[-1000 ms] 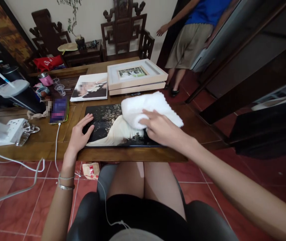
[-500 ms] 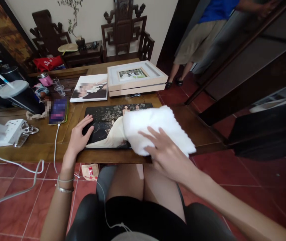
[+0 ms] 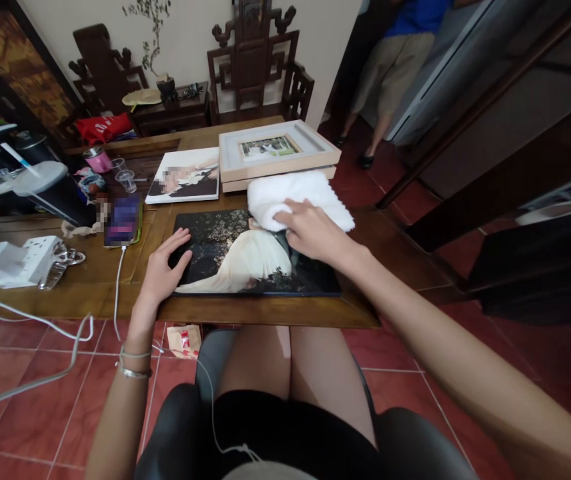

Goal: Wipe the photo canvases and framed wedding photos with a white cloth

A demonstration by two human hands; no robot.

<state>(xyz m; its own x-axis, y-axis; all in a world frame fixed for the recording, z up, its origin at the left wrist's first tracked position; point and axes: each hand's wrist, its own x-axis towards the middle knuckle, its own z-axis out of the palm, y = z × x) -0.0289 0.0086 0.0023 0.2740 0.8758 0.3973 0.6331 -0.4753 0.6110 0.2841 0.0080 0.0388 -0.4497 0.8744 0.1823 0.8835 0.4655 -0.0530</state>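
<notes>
Wiping seems in hand: the right hand (image 3: 314,231), fingers grasping the white cloth (image 3: 310,192), works the far right of the photo panel (image 3: 260,260) on the worktop (image 3: 265,311). The left hand (image 3: 161,270), released, braces its left end; another stroke needs that steadiness. Compared with the earlier frame, the near right corner is bare.

Your towel (image 3: 298,188) is fluffy cloth, matt and rough-piled, while your photo panel (image 3: 265,259) looks smooth and glossy. You have a wooden table (image 3: 255,311) with a slight sheen, a smooth plastic power strip (image 3: 35,259) and a shiny metal bracelet (image 3: 135,373).
</notes>
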